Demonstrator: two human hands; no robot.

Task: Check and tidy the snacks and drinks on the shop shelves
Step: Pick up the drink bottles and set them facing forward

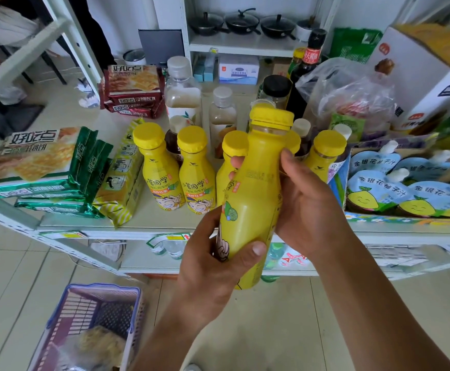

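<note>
Fingers [236, 162] of the right hand [305, 207] curl round the upper body of a yellow plastic, yellow-capped drink bottle [256, 183]; left hand [207, 266] grips just below them. Looks full, heavyish, stiff, slick-surfaced: hold the waist.

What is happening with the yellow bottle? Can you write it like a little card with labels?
held thing: yellow bottle, cap on, nearly upright, lifted in front of the shelf
left hand: grips the bottle's lower part
right hand: grips the bottle's middle
behind it: row of matching bottles standing on the shelf
left of the row: green cracker packs, stacked
right of the row: box of blue pouches
on the floor: purple basket
</note>
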